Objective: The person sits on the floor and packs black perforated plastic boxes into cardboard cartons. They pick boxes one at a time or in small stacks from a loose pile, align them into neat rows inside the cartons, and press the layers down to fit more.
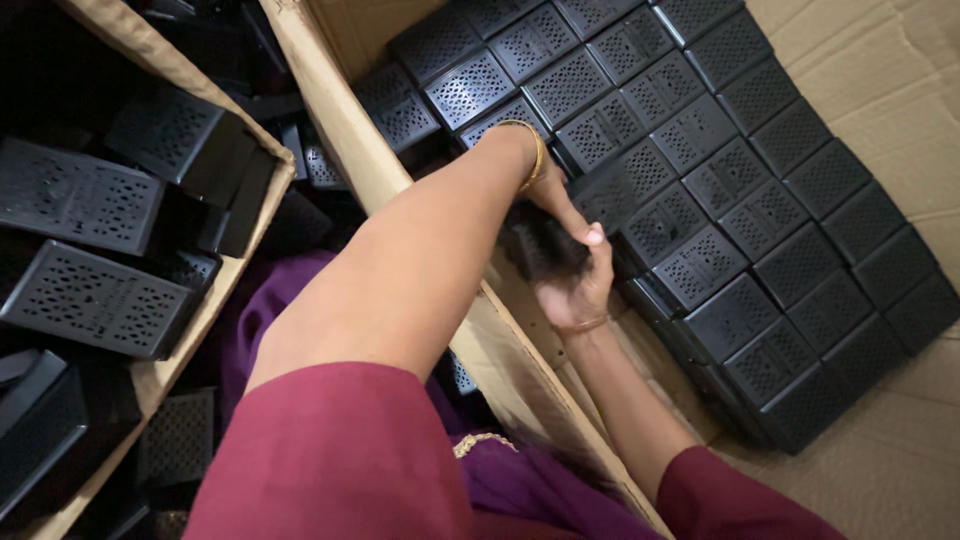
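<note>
Both my hands meet over one black perforated plastic case (540,250) at the near edge of a big cardboard box (350,140). My left hand (556,197), a gold bangle on its wrist, grips the case from above. My right hand (580,292) cups it from below, thumb on its side. The case is partly hidden by my fingers. Just to the right, many matching black perforated cases (700,180) lie packed in neat rows inside the box.
A second cardboard box (240,270) at the left holds several loose black perforated cases (95,300) lying at odd angles. More black parts lie between the two boxes. Purple cloth (520,480) covers my lap. Bare cardboard floor (880,460) shows at the lower right.
</note>
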